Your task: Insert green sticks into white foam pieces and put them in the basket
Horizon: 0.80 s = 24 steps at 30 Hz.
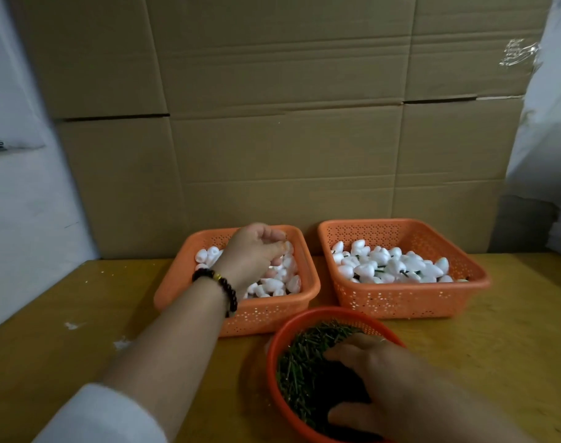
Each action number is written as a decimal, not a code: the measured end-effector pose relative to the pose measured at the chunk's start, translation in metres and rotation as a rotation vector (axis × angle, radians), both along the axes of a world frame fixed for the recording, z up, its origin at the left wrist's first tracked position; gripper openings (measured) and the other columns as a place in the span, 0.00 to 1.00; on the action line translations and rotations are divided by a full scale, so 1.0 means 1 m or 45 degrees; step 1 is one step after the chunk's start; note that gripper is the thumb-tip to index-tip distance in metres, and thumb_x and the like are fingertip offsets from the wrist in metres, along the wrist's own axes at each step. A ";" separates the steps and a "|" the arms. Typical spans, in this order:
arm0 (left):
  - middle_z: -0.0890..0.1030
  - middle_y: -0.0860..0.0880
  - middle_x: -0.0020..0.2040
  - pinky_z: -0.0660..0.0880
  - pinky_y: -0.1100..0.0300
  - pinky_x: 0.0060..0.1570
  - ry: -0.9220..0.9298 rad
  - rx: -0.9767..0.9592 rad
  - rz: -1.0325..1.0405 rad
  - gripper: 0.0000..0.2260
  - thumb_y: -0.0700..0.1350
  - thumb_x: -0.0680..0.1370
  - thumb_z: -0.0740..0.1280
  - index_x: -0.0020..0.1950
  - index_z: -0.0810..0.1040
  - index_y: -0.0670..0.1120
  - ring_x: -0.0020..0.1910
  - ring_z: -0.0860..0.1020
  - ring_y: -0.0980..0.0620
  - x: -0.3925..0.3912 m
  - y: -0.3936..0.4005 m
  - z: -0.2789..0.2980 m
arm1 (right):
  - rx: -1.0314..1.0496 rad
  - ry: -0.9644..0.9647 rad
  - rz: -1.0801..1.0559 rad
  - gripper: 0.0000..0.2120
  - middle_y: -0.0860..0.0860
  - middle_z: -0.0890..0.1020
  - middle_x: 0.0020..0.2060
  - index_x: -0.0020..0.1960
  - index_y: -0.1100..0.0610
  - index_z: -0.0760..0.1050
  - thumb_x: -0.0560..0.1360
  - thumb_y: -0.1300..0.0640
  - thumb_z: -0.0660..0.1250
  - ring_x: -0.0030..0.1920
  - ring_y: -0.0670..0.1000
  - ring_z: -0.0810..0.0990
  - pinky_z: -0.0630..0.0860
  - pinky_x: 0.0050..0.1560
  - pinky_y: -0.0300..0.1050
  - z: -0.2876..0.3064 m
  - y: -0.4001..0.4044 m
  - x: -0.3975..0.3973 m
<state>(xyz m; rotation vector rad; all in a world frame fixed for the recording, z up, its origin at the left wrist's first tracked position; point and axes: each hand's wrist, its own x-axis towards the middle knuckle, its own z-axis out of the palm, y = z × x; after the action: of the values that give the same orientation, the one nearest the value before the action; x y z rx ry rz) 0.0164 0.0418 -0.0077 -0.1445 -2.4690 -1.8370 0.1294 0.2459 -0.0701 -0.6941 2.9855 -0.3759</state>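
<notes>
Two orange square baskets stand side by side on the yellow table. The left basket [177, 284] holds plain white foam pieces [272, 284]. My left hand [253, 254] reaches into it, fingers curled down among the foam; what they hold is hidden. The right basket [410, 298] holds foam pieces with green sticks in them [391, 266]. In front, a round orange bowl [274, 372] is full of loose green sticks [304, 356]. My right hand [388, 388] lies over the sticks in the bowl, fingers spread downward, fingertips hidden.
Stacked cardboard boxes [272, 123] form a wall right behind the baskets. Plastic-wrapped bundles [547, 139] stand at the right. White foam crumbs [122, 343] lie on the table [81, 314] to the left.
</notes>
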 end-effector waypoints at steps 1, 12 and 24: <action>0.80 0.51 0.53 0.78 0.60 0.43 0.020 -0.235 -0.002 0.06 0.40 0.78 0.67 0.53 0.78 0.49 0.47 0.79 0.54 -0.010 -0.003 -0.001 | 0.025 -0.013 0.002 0.39 0.36 0.65 0.67 0.73 0.37 0.55 0.66 0.29 0.64 0.67 0.43 0.66 0.69 0.65 0.45 -0.002 -0.003 0.000; 0.62 0.50 0.68 0.64 0.53 0.60 -0.080 -1.843 -0.256 0.22 0.55 0.79 0.62 0.72 0.65 0.55 0.66 0.64 0.48 -0.022 0.010 -0.008 | 0.066 0.049 -0.002 0.26 0.43 0.72 0.64 0.71 0.42 0.64 0.75 0.43 0.65 0.66 0.47 0.68 0.70 0.64 0.45 0.000 -0.009 0.002; 0.61 0.50 0.72 0.58 0.48 0.67 -0.088 -1.847 -0.174 0.24 0.58 0.78 0.62 0.73 0.65 0.53 0.73 0.56 0.44 -0.037 0.018 -0.025 | 0.042 0.066 -0.002 0.20 0.43 0.74 0.59 0.67 0.42 0.70 0.76 0.41 0.63 0.59 0.47 0.76 0.75 0.58 0.45 0.005 -0.014 0.004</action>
<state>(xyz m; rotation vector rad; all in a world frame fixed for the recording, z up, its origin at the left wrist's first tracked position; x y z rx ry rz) -0.0209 0.0596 -0.0330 -0.2844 -3.2599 0.2732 0.1334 0.2319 -0.0652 -0.7090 3.0338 -0.3125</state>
